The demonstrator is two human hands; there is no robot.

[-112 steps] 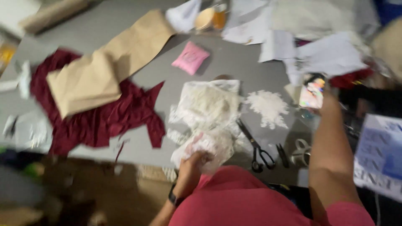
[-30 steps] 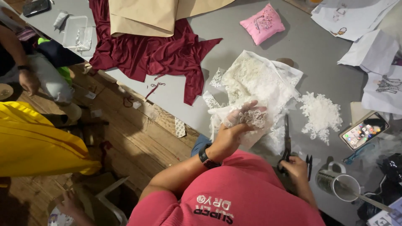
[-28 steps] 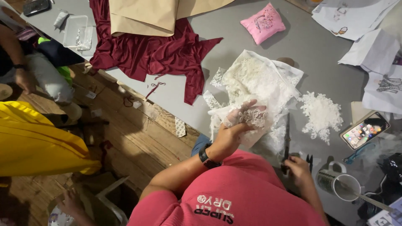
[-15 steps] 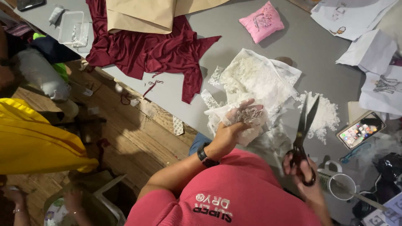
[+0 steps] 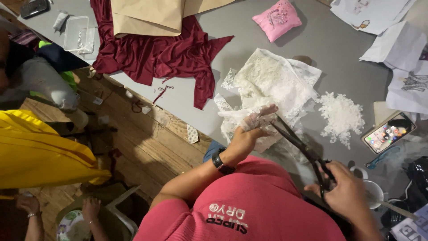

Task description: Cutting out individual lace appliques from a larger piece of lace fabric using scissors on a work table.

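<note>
The left hand pinches a piece of white lace between thumb and fingers, holding it up just above the near edge of the larger lace fabric that lies spread on the grey desk. The right hand has its fingers through the handles of black scissors, closed around the loops; the blades point left and far toward the pinched lace and look nearly together, with their tips at the lace beside the left fingers. To cut well here, the lace wants to be kept taut between the pinching fingers, with the blades following the edge of a motif and the left fingertips kept clear of the blade tips, which sit very close to them. A heap of small white lace cuttings lies just right of the fabric, with a phone further right. On the far side are a pink pincushion, dark red cloth under tan paper, and sketch sheets at the far right. Other people's hands show at the near left, well apart from the work.
</note>
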